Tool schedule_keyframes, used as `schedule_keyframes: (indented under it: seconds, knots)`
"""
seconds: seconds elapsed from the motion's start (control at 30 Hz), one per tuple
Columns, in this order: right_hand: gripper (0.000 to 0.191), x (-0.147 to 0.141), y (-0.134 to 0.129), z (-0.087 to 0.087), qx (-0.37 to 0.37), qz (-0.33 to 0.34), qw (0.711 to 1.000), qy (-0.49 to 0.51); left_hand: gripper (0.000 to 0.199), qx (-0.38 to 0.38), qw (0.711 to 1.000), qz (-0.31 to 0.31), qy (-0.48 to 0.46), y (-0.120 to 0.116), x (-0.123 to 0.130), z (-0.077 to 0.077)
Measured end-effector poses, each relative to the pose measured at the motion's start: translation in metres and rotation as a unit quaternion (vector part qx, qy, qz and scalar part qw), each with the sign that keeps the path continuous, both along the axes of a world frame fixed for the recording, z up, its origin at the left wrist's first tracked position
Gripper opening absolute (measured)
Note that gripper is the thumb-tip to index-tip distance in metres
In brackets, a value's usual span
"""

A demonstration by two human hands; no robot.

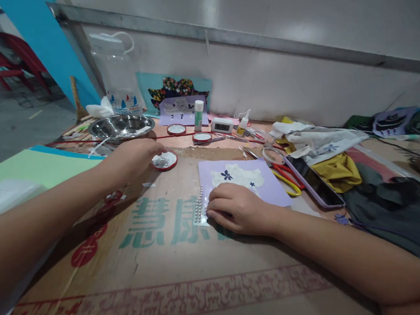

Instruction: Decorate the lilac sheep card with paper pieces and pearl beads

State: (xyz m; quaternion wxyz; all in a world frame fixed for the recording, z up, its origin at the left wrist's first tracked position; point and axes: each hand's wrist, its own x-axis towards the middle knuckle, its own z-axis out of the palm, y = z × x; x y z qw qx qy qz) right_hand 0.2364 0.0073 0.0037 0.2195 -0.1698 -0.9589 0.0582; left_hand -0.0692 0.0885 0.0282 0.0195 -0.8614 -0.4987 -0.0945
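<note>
My left hand (132, 158) is at the left edge of a small red-rimmed lid (169, 160) holding silvery-white bits. One finger reaches toward its far rim; the other fingertips are hidden behind the hand. On the right, my right hand (238, 208) rests with curled fingers on a clear sheet of silver stick-on beads (198, 213), covering part of it. That sheet overlaps the lower left of a lilac card (276, 188). A white cloth shape (244, 176) with dark purple flowers (226, 175) lies on the card, just beyond my right hand.
Behind stand a metal bowl (122, 125), a clear jug (117, 74), a glue stick (198, 114) and a small digital clock (222, 125). Scissors (285, 181), a phone (314, 181) and fabric scraps (338, 169) lie on the right. Green paper (47, 165) is at left.
</note>
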Motion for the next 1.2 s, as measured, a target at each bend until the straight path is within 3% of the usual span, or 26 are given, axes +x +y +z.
schedule_keyframes:
  seconds: [0.2, 0.4, 0.5, 0.6, 0.73, 0.8, 1.0, 1.2]
  knots:
    - [0.028, 0.0, 0.0, 0.0, -0.005, 0.0, 1.0, -0.004, 0.033, 0.041, 0.994, 0.063, -0.074, -0.015, 0.007, 0.008]
    - [0.026, 0.002, -0.001, 0.0, -0.011, -0.012, 1.0, 0.022, 0.03, -0.07, 0.967, 0.028, -0.242, -0.041, 0.035, 0.015]
    - [0.023, 0.004, -0.002, 0.002, -0.029, -0.048, 0.996, 0.069, 0.029, -0.215, 0.896, 0.027, -0.388, -0.055, 0.052, 0.012]
    - [0.017, 0.003, -0.004, 0.002, -0.042, -0.095, 0.987, 0.125, 0.031, -0.313, 0.815, 0.037, -0.487, -0.068, 0.067, 0.001]
    - [0.012, 0.001, -0.003, -0.002, -0.043, -0.104, 0.984, 0.141, 0.035, -0.408, 0.714, 0.055, -0.567, -0.078, 0.081, -0.017]
    - [0.013, 0.0, -0.002, -0.004, -0.049, -0.102, 0.984, 0.14, 0.038, -0.417, 0.688, 0.057, -0.591, -0.081, 0.084, -0.022]
    - [0.018, 0.0, 0.003, -0.006, -0.06, -0.107, 0.983, 0.137, 0.039, -0.398, 0.717, -0.004, -0.573, -0.087, 0.087, -0.024]
    - [0.01, -0.002, 0.005, -0.008, -0.061, -0.092, 0.98, 0.165, 0.039, -0.382, 0.716, -0.033, -0.584, -0.093, 0.097, -0.022]
